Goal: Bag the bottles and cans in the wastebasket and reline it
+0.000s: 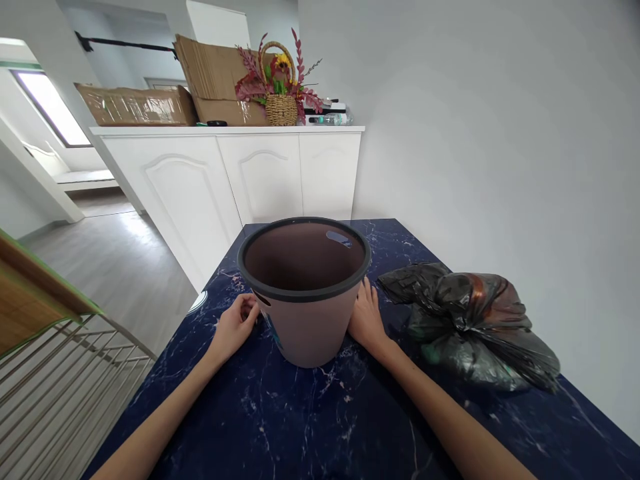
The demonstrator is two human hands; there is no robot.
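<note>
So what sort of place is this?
Probably a home: there's a white panelled cabinet with a basket of flowers on top, and a dark-blue marbled table in front.

Right of the right hand [369, 317], a black plastic bag [475, 327] lies on the counter [310, 427]. Well beyond both hands, a white cabinet [265, 177] carries cardboard boxes [137, 108], a flower basket [281, 111] and a clear bottle [334, 119]. Well left of the left hand [235, 327] stands a metal rack [103, 363].

From here the bench [300, 420] is dark blue, pale-veined; an upright, open-topped bin [313, 330] stands on it, a knotted black plastic bag [475, 333] nearby.
</note>
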